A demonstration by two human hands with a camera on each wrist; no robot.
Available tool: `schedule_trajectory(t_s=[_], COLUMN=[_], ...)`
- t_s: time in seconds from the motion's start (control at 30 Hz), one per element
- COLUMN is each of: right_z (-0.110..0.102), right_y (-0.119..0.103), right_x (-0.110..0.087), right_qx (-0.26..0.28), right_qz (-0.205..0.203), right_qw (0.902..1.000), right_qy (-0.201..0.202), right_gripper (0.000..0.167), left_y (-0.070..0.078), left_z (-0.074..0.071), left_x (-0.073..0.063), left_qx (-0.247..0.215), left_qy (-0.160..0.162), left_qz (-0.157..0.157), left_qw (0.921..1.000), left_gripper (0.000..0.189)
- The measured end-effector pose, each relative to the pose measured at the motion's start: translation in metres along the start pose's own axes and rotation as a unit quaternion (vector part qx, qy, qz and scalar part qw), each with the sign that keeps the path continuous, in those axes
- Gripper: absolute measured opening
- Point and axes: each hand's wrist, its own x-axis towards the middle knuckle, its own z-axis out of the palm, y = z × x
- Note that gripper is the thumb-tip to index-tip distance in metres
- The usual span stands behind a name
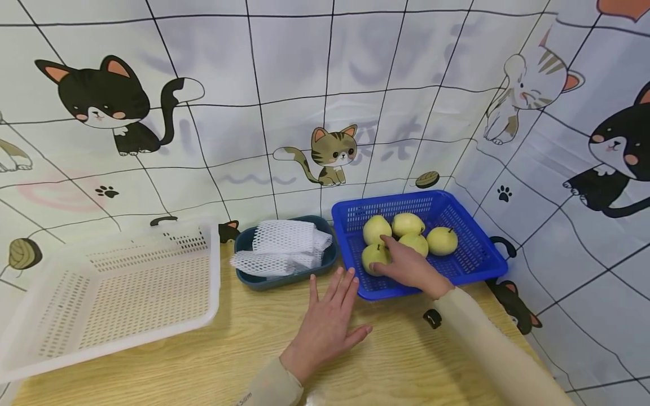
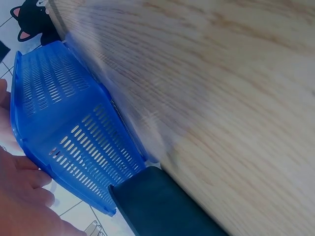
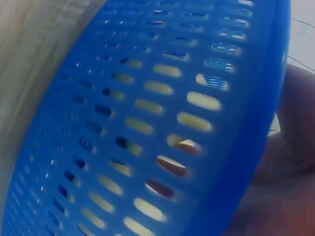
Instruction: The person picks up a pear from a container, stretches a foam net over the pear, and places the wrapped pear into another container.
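Observation:
Inside the blue basket (image 1: 495,266) lie several yellow-green pears (image 1: 443,241). My right hand (image 1: 408,264) reaches over the front rim, its thumb and fingers around the front-left pear (image 1: 372,257). In the right wrist view the basket wall (image 3: 162,118) covers most of the scene, with part of that hand (image 3: 290,167) beyond the rim. My left hand (image 1: 327,330) is held with straight fingers over the table, near the basket's front-left corner, and holds nothing. White foam net sleeves (image 1: 286,239) fill a dark teal basket (image 1: 264,283) just beyond its fingertips.
A large white perforated basket (image 1: 147,293) stands at the left of the wooden table (image 1: 203,361). A cat-print wall covering (image 1: 294,67) rises behind and at the right (image 1: 574,186). One small black object (image 1: 433,318) shows beside the right sleeve.

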Motion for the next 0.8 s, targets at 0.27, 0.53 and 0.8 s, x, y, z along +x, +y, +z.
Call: schedule_trajectory(t_s=[0.27,0.53,0.8], right_z=[-0.016,-0.016,-0.007], right_y=[-0.009,-0.012,-0.011], right_x=[0.011,0.023,0.032], right_qx=[-0.04,-0.041,-0.059], right_qz=[0.014,0.013,0.031], right_qw=[0.9948,0.9901,0.9883], right_qy=[-0.093,-0.133,-0.137], right_gripper=[0.087,0.082,0.081], left_y=[0.0,0.001,0.003], left_z=[0.003,0.005,0.002], left_x=[-0.002,-0.001,-0.002], left_qx=[0.009,0.005,0.0], left_qy=[0.017,0.011,0.0], left_qz=[0.003,0.004,0.0], left_qw=[0.9998,0.9999,1.0], left_gripper=[0.094,0.096,0.096])
